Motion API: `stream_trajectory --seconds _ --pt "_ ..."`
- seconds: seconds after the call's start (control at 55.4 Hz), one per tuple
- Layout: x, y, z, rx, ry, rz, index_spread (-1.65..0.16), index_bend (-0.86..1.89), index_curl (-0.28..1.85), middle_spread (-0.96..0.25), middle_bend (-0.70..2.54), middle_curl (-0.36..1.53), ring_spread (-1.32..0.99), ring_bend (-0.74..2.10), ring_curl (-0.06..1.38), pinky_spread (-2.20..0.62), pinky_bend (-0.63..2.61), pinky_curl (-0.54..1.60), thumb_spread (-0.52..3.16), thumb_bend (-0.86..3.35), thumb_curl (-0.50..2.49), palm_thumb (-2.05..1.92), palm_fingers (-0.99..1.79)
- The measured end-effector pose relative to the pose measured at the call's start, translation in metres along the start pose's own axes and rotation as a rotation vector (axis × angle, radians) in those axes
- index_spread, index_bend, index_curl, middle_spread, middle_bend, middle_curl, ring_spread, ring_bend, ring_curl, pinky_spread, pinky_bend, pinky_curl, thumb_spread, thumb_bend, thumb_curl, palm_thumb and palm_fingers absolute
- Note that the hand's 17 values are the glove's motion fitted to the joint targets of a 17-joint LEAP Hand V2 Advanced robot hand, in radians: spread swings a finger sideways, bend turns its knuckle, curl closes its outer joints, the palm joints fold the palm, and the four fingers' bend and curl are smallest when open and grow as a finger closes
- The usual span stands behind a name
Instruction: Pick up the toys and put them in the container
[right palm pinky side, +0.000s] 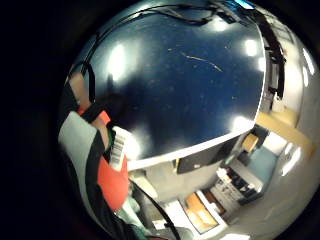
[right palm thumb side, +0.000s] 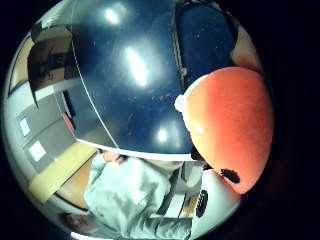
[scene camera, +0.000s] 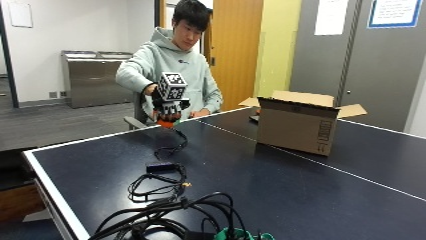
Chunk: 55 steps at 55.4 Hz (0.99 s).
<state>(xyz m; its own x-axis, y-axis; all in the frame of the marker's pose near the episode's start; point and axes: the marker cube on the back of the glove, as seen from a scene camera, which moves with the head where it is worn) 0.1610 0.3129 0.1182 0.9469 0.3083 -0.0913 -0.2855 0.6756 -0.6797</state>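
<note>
Orange toy (right palm thumb side: 230, 125), hand (scene camera: 166, 107) gripping, over table edge (scene camera: 106, 136)

A wide, glossy dark blue tabletop (right palm pinky side: 185, 85) with a white edge stripe spreads below the palm, ceiling lights mirrored on it as bright patches and a thin pale scratch crossing its far part. At the hand's side, an orange-red and grey soft toy (right palm pinky side: 107, 172) with a white barcode tag (right palm pinky side: 119, 146) sits close against the black-strapped fingers (right palm pinky side: 82, 85). Beyond the table's edge, grey floor and a tan cardboard panel (right palm pinky side: 280, 127) show.
</note>
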Motion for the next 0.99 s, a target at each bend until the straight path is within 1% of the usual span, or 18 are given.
stream_trajectory --seconds 0.036,0.108,0.144,0.235,0.307,0.452,0.56,0.686,0.722,0.759,0.777,0.795,0.849,0.867,0.921,0.993 --pt "-0.011 0.011 -0.002 -0.023 -0.003 -0.027 -0.34 0.28 0.25 -0.26 0.67 0.51 -0.34 1.07 0.52 -0.35 1.04 0.37 0.77 0.23 0.64 0.73 0.95" --pt "-0.005 -0.019 -0.058 -0.071 -0.015 -0.066 -0.35 0.31 0.27 -0.28 0.71 0.55 -0.36 1.08 0.54 -0.36 1.03 0.38 0.67 0.22 0.68 0.74 0.96" --pt "-0.007 -0.024 -0.077 -0.079 -0.010 -0.082 -0.36 0.33 0.29 -0.29 0.73 0.57 -0.37 1.08 0.54 -0.36 1.03 0.39 0.62 0.21 0.70 0.75 0.96" --pt "-0.044 0.009 -0.092 -0.061 0.038 -0.115 -0.37 0.37 0.33 -0.31 0.76 0.61 -0.38 1.09 0.56 -0.37 1.03 0.40 0.52 0.20 0.74 0.76 0.95" --pt "-0.082 0.044 -0.106 -0.028 0.102 -0.184 -0.38 0.40 0.36 -0.32 0.78 0.64 -0.39 1.10 0.58 -0.38 1.03 0.41 0.45 0.20 0.78 0.77 0.94" --pt "-0.143 0.061 -0.179 0.086 0.111 -0.267 -0.40 0.44 0.42 -0.34 0.80 0.70 -0.40 1.13 0.60 -0.38 1.04 0.44 0.34 0.18 0.83 0.77 0.91" --pt "-0.198 0.070 -0.231 0.233 0.111 -0.323 -0.41 0.46 0.47 -0.35 0.81 0.74 -0.41 1.14 0.62 -0.38 1.06 0.45 0.28 0.18 0.87 0.77 0.89" --pt "-0.252 0.060 -0.282 0.379 0.063 -0.383 -0.42 0.47 0.53 -0.36 0.82 0.79 -0.41 1.16 0.64 -0.38 1.08 0.47 0.22 0.17 0.91 0.77 0.86" --pt "-0.266 0.058 -0.292 0.414 0.043 -0.442 -0.42 0.47 0.54 -0.36 0.83 0.80 -0.41 1.16 0.65 -0.38 1.08 0.47 0.21 0.16 0.92 0.77 0.86" --pt "-0.281 0.060 -0.297 0.440 0.033 -0.563 -0.43 0.47 0.56 -0.36 0.83 0.81 -0.41 1.17 0.65 -0.38 1.09 0.47 0.20 0.16 0.93 0.77 0.85" --pt "-0.289 0.060 -0.298 0.453 0.029 -0.598 -0.43 0.47 0.57 -0.36 0.83 0.82 -0.41 1.17 0.65 -0.38 1.09 0.48 0.20 0.16 0.94 0.77 0.85" --pt "-0.296 0.059 -0.301 0.466 0.021 -0.586 -0.43 0.47 0.58 -0.36 0.83 0.82 -0.41 1.17 0.65 -0.38 1.09 0.48 0.19 0.16 0.94 0.77 0.84" --pt "-0.311 0.037 -0.310 0.511 -0.021 -0.436 -0.43 0.47 0.60 -0.37 0.83 0.84 -0.41 1.18 0.66 -0.38 1.10 0.48 0.18 0.15 0.96 0.77 0.83" --pt "-0.315 0.029 -0.312 0.524 -0.036 -0.406 -0.43 0.47 0.61 -0.37 0.83 0.84 -0.41 1.18 0.66 -0.38 1.10 0.48 0.17 0.15 0.96 0.77 0.83" --pt "-0.325 0.011 -0.317 0.549 -0.083 -0.365 -0.44 0.46 0.64 -0.37 0.83 0.86 -0.41 1.19 0.67 -0.38 1.11 0.49 0.16 0.15 0.97 0.78 0.82" --pt "-0.336 -0.007 -0.317 0.585 -0.107 -0.351 -0.44 0.45 0.67 -0.37 0.83 0.88 -0.41 1.20 0.68 -0.38 1.13 0.50 0.16 0.14 0.99 0.77 0.79"
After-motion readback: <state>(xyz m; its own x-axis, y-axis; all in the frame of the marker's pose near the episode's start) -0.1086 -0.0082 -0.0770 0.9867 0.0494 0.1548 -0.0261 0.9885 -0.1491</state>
